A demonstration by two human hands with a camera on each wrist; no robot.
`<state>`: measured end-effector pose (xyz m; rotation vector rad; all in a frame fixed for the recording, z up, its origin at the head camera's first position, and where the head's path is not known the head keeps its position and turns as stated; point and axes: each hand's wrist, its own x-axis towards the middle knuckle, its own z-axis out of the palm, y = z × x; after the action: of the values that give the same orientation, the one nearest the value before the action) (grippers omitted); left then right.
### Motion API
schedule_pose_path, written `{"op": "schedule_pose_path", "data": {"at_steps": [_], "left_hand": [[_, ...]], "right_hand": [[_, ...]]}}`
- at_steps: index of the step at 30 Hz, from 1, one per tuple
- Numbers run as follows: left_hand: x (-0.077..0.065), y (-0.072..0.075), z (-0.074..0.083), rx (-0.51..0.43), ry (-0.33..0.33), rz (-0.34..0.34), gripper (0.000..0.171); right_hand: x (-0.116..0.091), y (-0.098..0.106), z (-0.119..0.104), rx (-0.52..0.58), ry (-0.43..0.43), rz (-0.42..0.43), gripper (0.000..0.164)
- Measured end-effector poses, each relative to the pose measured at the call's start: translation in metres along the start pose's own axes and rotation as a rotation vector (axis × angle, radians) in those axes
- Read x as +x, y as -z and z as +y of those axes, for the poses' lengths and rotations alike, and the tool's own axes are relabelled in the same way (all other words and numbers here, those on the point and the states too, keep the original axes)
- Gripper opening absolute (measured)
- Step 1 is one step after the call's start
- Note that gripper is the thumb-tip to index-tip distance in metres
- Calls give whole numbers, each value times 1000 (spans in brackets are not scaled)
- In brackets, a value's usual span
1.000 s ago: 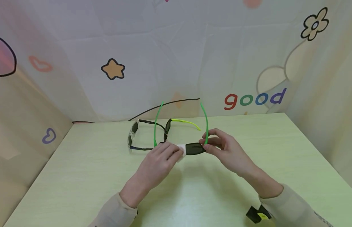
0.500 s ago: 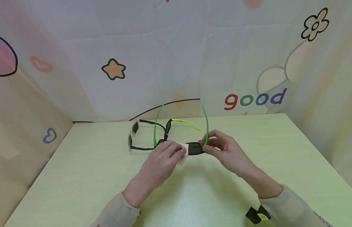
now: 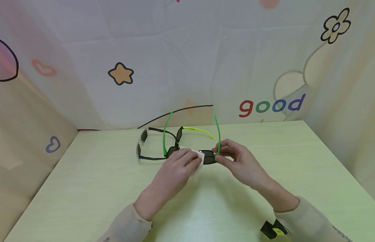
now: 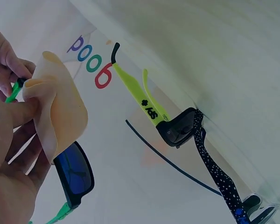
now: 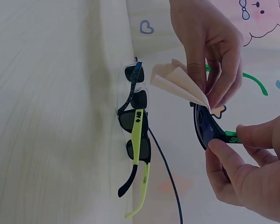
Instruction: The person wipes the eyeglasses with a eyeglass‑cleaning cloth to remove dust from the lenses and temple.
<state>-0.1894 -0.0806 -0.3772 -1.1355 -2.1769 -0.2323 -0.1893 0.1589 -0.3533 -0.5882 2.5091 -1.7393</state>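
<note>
In the head view my right hand [image 3: 243,164] pinches the right end of black-framed sunglasses [image 3: 209,157] with green temples, raised above the table. The temples are unfolded and point away from me. My left hand [image 3: 175,171] holds a thin pale cloth [image 3: 200,165] against the front of these sunglasses, near their middle. The left wrist view shows the cloth [image 4: 63,112] folded between thumb and fingers, with a bluish lens [image 4: 76,169] beside it. In the right wrist view, right thumb and fingers grip the frame by the green temple's hinge; the cloth covers the frame's far part.
Behind the hands lie sunglasses with yellow temples [image 3: 196,129] and a clear-framed pair [image 3: 142,136] with dark speckled temples, close together on the pale table [image 3: 84,188]. A small black and yellow object [image 3: 268,230] lies by the right sleeve. A printed curtain [image 3: 187,60] stands behind.
My left hand and the cloth have slid a little to the right along the sunglasses, uncovering more of the left lens. The right hand has stayed nearly still; the temples tilt slightly.
</note>
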Motion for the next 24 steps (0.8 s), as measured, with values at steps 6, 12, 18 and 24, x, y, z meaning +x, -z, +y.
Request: {"op": "schedule_pose_path", "data": {"at_steps": [6, 12, 18, 24], "left_hand": [[2, -3, 3, -2, -6, -19, 27], [3, -4, 5, -40, 12, -74, 39], [3, -3, 7, -43, 26, -106, 36], [2, -4, 7, -35, 22, -101, 30]], "right_hand": [[1, -1, -2, 13, 8, -18, 11], [1, -2, 0, 34, 17, -45, 11], [1, -4, 2, 27, 33, -57, 10], [2, -2, 3, 12, 52, -90, 9]]}}
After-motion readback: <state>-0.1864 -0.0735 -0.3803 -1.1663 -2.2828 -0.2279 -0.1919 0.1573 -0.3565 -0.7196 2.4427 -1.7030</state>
